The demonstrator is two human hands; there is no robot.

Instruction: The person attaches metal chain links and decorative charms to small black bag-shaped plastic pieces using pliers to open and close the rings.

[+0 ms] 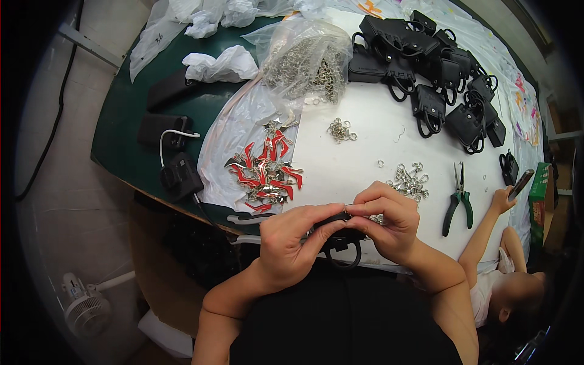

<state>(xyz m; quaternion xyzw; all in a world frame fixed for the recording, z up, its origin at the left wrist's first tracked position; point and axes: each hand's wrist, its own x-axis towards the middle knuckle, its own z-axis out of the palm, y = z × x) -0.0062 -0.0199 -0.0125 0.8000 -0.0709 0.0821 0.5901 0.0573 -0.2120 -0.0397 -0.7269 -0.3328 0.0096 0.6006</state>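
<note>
My left hand (292, 243) and my right hand (389, 222) meet near the table's front edge. Both pinch a small black case with a loop strap (342, 248), mostly hidden by my fingers. A tiny metal piece shows between the fingertips, too small to name. Two grey tool handles (243, 220) stick out left of my left hand; whether that hand touches them I cannot tell. Red high-heel-shoe charms (267, 173) lie in a heap beyond my left hand. Small silver clasps (409, 181) are piled just past my right hand.
Green-handled pliers (459, 204) lie to the right, near black scissors (508, 167). Similar black cases (429, 103) crowd the back right. A clear bag of chains (307, 61) stands at the back. Black devices (181, 173) sit left. At right, another person's hand holds a phone (521, 184).
</note>
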